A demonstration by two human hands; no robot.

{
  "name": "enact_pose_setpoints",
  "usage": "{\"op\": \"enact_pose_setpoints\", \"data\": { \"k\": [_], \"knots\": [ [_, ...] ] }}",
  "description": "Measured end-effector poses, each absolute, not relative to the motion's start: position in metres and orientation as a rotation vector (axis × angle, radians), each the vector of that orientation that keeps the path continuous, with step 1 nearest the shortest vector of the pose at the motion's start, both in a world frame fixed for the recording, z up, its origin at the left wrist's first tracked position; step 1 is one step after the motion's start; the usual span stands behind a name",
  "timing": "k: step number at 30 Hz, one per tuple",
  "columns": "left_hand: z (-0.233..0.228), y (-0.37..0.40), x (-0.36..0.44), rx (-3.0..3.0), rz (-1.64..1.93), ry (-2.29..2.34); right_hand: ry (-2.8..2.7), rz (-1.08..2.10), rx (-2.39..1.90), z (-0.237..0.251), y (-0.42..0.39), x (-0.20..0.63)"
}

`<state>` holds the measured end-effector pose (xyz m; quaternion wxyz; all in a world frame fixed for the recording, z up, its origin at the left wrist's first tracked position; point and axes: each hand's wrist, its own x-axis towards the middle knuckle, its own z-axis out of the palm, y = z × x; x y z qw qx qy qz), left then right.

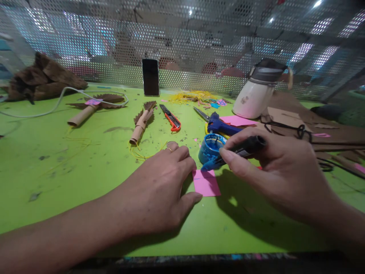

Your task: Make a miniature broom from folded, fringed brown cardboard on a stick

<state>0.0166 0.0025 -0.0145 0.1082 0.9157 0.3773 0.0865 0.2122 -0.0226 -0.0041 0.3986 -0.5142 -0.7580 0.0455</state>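
My right hand (279,167) is closed round a black marker (246,146) with a blue front end. Its tip meets the upper edge of a small square of pink paper (207,182) lying on the table. A faint line runs across the paper near its top. My left hand (168,186) rests on the table with fingers curled, its thumb and fingertips against the paper's left side, holding it down. Just behind the marker stands an open, paint-smeared blue jar (209,150). A blue glue gun (222,125) lies behind the jar, beside scissors (201,113).
An orange box cutter (171,118) and two brown paper figures (141,123) with yellow strings lie to the left. A phone (150,77) leans on the perforated screen (182,49). Yellow strands (191,96) lie behind. At right are a white bottle (251,97) and cardboard (336,131).
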Motion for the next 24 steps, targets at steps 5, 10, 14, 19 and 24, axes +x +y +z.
{"op": "enact_pose_setpoints", "data": {
  "k": [5, 10, 14, 19, 24],
  "knots": [
    [-0.0141, 0.0032, 0.0165, 2.674, 0.281, 1.09, -1.931, 0.099, -1.291, -0.0041, -0.0229, 0.2121],
    [-0.0138, 0.0036, 0.0165, 2.688, 0.236, 1.099, -1.942, 0.09, -1.284, -0.0032, -0.0236, 0.2119],
    [-0.0155, 0.004, 0.0159, 2.694, 0.244, 1.101, -1.946, 0.088, -1.283, -0.002, -0.0248, 0.2112],
    [-0.0141, 0.004, 0.0164, 2.683, 0.254, 1.102, -1.945, 0.117, -1.279, -0.0004, -0.026, 0.2103],
    [-0.0131, 0.0044, 0.0169, 2.682, 0.228, 1.106, -1.958, 0.141, -1.288, 0.0005, -0.0266, 0.2098]
  ]
}}
